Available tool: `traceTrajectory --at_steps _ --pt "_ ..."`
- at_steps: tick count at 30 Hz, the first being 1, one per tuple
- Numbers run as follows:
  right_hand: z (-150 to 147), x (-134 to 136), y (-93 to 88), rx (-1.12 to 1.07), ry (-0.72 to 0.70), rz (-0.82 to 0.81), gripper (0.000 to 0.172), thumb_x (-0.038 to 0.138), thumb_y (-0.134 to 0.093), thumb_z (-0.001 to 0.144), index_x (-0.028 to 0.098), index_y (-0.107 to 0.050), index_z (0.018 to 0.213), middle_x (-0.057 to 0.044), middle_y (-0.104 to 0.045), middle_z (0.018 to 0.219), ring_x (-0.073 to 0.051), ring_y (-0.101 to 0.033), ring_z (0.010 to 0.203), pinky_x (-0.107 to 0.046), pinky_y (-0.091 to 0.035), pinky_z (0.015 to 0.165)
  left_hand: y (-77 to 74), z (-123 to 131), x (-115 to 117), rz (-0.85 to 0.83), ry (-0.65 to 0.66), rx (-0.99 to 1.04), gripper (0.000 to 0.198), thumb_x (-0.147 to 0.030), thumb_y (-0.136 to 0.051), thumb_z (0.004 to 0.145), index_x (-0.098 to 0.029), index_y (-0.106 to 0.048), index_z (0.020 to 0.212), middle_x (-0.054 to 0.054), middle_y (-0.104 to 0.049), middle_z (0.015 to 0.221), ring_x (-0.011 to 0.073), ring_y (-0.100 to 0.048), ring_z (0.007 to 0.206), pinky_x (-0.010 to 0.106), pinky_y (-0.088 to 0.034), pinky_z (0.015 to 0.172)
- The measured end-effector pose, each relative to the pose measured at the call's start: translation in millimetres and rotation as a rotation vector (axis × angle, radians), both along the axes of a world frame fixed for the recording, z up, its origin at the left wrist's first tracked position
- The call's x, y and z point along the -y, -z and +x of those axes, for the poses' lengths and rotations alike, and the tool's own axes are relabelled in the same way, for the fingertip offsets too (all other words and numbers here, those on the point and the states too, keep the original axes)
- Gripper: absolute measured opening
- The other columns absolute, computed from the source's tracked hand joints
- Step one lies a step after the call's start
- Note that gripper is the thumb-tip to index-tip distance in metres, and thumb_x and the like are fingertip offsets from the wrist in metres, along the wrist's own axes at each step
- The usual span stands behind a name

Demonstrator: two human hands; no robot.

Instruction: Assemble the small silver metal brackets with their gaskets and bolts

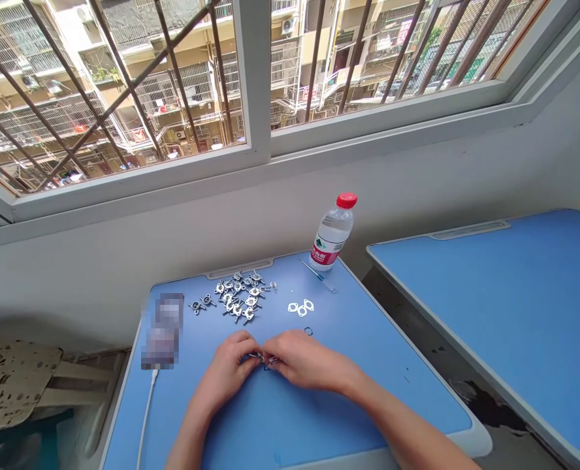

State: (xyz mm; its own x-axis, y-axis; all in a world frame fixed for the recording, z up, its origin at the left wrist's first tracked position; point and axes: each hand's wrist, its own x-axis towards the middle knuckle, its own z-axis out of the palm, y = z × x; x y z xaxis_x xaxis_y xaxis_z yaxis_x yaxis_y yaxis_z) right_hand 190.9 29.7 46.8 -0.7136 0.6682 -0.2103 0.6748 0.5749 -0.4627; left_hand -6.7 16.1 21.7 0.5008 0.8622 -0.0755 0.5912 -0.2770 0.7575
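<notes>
My left hand point(232, 367) and my right hand point(304, 359) meet over the near middle of the blue desk point(368, 365). Their closed fingertips pinch a small metal fitting point(265, 360), mostly hidden by the fingers. Beyond the left hand lies a cluster of similar silver metal fittings point(251, 301) with short stems; a couple sit apart on the left. Past my right hand are several thin, flat oval plates point(302, 311) with holes. A small dark ring point(308, 331) lies just beyond the right knuckles.
A water bottle point(325, 245) with a red cap stands at the far right corner. Near it lies a thin blue tool point(314, 272). At left, a blurred phone-like object point(163, 333) has a white cable point(145, 411). Another blue desk point(505, 307) stands right, across a gap.
</notes>
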Motion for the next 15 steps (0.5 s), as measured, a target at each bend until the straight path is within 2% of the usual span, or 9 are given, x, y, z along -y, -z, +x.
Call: traceTrajectory --at_steps 10,15 --pt "-6.2 3.1 -1.0 0.004 0.154 0.022 0.019 0.016 -0.047 0.090 0.017 -0.066 0.093 -0.008 -0.074 0.089 -0.023 -0.069 0.081 -0.029 -0.026 0.058 0.7 0.4 -3.5 -0.038 -0.009 0.016 0.012 -0.018 -0.051 0.084 -0.021 -0.063 0.083 0.003 -0.063 0.091 0.0201 -0.059 0.087 0.030 -0.046 0.079" --pt "-8.5 3.5 -7.0 -0.056 0.297 -0.026 0.018 0.019 -0.051 0.092 0.017 -0.067 0.100 -0.008 -0.075 0.092 -0.024 -0.069 0.087 -0.028 -0.032 0.062 -3.9 0.8 -4.2 -0.078 0.007 -0.013 0.013 -0.019 -0.050 0.079 -0.020 -0.058 0.088 0.005 -0.063 0.094 0.0222 -0.058 0.091 0.033 -0.046 0.084"
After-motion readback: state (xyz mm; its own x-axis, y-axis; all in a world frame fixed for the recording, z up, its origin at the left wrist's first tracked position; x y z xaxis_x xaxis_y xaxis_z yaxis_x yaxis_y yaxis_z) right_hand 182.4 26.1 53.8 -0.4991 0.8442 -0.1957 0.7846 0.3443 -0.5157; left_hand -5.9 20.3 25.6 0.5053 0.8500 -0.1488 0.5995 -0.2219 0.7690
